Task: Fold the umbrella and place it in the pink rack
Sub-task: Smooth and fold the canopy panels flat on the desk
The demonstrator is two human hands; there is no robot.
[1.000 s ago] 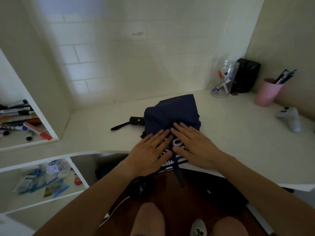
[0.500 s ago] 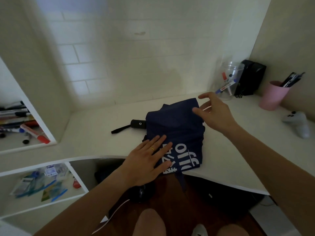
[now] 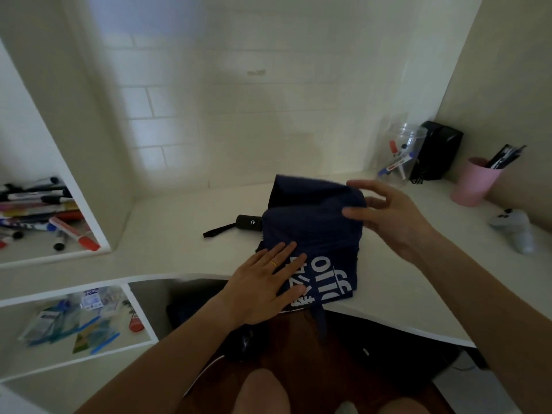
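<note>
A navy folding umbrella (image 3: 313, 231) with white lettering lies on the white desk (image 3: 167, 237), its black handle (image 3: 248, 222) and strap pointing left. My left hand (image 3: 265, 282) lies flat with spread fingers on the near left part of the fabric. My right hand (image 3: 385, 216) pinches the far right fold of the fabric between thumb and fingers and lifts it over. A pink cup (image 3: 475, 182) holding dark pens stands at the far right by the wall.
A clear jar (image 3: 401, 153) with markers and a black box (image 3: 439, 153) stand at the back right. A grey controller (image 3: 515, 228) lies at the right edge. Left shelves hold markers (image 3: 38, 210) and packets (image 3: 74, 321). My knees show below the desk edge.
My right hand left the near fabric, reached to the far right edge and took hold of it, folding it toward the middle. My left hand stayed pressed on the umbrella.
</note>
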